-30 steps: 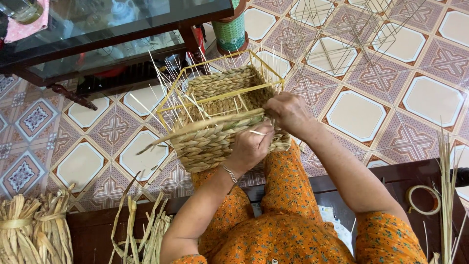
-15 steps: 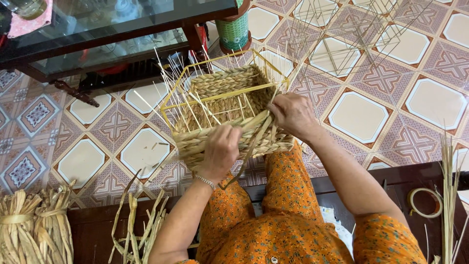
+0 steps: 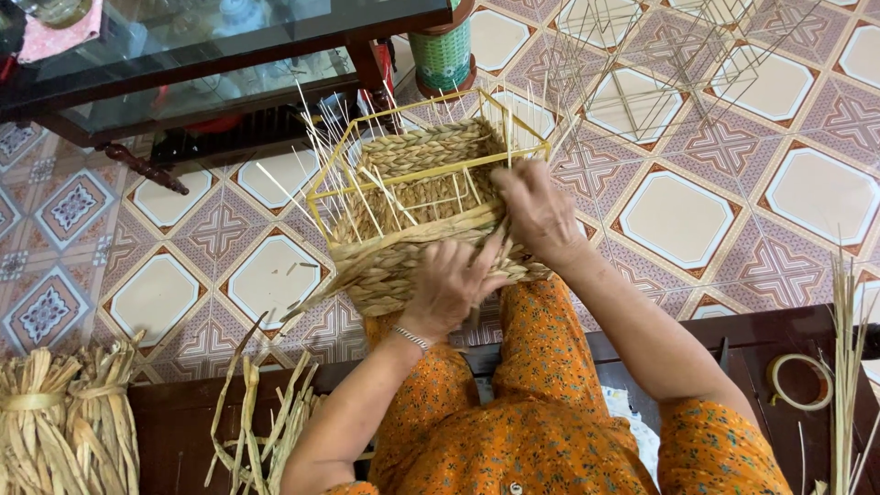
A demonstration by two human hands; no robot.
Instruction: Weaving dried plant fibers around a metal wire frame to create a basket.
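Note:
A half-woven straw basket (image 3: 417, 215) on a yellow wire frame (image 3: 323, 179) rests on my knees, with thin upright spokes sticking out of it. My left hand (image 3: 449, 282) presses on the near woven wall and pinches a braided straw strand (image 3: 408, 240). My right hand (image 3: 536, 209) grips the same strand at the basket's right near corner. The strand's loose end (image 3: 312, 302) trails off to the lower left.
Bundles of dried straw (image 3: 64, 426) and loose strands (image 3: 261, 417) lie at the lower left. A roll of tape (image 3: 799, 381) and thin stalks (image 3: 848, 367) are at the right. Bare wire frames (image 3: 660, 64) stand on the tiled floor; a glass-topped table (image 3: 211, 55) is behind.
The basket has turned and tilted on my knees. My left hand slid from its upper edge down onto the near wall, and my right hand moved along the strand to the corner.

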